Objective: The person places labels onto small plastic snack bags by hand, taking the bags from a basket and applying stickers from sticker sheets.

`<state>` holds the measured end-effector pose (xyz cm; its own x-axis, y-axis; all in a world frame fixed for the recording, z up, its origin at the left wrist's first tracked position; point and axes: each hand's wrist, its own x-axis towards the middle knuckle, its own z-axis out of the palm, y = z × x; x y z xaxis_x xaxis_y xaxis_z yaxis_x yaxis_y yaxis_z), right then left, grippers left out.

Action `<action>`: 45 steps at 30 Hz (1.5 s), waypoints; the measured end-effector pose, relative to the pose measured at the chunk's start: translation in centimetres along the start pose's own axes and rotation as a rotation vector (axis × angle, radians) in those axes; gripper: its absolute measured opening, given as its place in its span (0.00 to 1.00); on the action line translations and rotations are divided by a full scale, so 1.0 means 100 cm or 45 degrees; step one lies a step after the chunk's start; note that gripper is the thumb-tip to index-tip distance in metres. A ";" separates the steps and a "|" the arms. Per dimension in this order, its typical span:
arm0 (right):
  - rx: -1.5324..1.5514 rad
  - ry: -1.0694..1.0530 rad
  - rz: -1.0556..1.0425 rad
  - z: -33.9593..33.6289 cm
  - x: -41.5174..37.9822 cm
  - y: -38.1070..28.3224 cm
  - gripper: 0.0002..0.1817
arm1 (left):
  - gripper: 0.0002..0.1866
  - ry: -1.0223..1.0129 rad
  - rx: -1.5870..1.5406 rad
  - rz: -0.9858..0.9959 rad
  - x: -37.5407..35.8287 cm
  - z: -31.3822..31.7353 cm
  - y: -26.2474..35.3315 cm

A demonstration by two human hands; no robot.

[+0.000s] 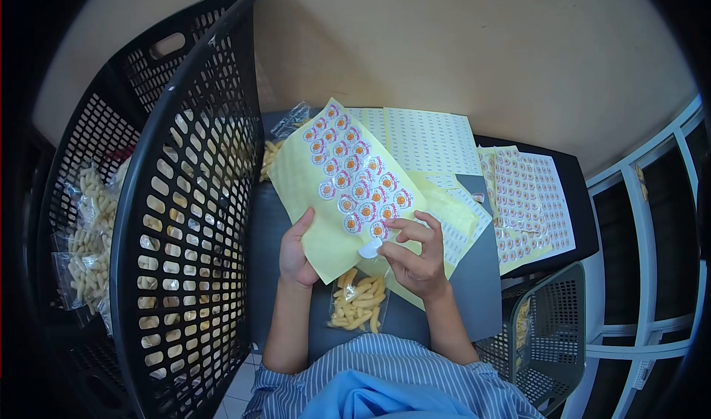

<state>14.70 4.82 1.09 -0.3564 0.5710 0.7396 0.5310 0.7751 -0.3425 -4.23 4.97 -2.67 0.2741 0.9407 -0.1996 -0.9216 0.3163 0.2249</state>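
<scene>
My left hand (298, 252) grips the lower left edge of a yellow sticker sheet (305, 178), thumb on top. Round labels with orange centres and pink lettering fill the sheet's right part; its left part is bare yellow backing. At the sheet's lower right edge, my right hand (416, 260) pinches a round sticker (369, 249) between thumb and finger. The sticker is lifted, with its white side showing. Below the sheet, close to my body, a clear bag of pale yellow finger-shaped snacks (359, 302) lies on the dark grey table (478, 286).
A tall black plastic basket (185, 197) holding bagged snacks (92, 249) stands at left. More sheets of small labels (429, 138) lie at the back, and further sticker sheets (529, 204) at right. A green-grey basket (552, 337) stands low at right.
</scene>
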 end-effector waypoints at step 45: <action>0.262 -0.019 0.946 0.064 0.027 0.085 0.52 | 0.17 0.228 2.435 0.005 -0.018 -0.001 -0.001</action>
<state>13.34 14.74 -3.52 0.0269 0.9636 0.2661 0.4817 0.2207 -0.8481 -4.64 3.25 -2.42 0.1306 0.9595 -0.2497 0.5958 0.1253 0.7933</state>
